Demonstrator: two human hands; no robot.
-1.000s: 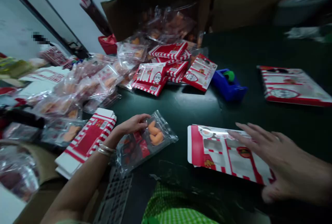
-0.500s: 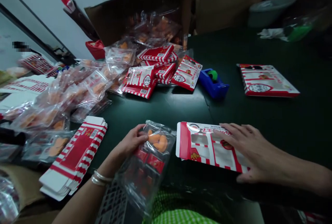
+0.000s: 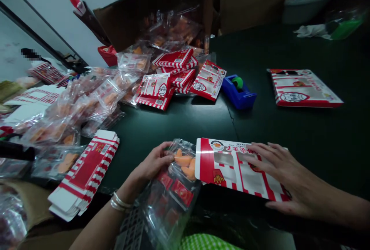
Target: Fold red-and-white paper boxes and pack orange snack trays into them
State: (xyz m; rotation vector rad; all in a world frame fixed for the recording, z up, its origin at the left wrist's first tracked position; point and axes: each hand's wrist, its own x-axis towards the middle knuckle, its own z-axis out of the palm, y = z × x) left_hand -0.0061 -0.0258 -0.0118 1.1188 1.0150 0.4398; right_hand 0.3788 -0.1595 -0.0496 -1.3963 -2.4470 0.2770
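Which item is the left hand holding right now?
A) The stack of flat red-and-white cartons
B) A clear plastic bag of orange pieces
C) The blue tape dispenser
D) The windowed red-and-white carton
B: the left hand closes on the clear plastic bag of orange pieces, while the right hand lies open on the windowed red-and-white carton.

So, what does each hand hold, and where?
The left hand grips a clear plastic bag of orange pieces near its top. The right hand lies on the right end of a flat red-and-white carton; hold unclear.
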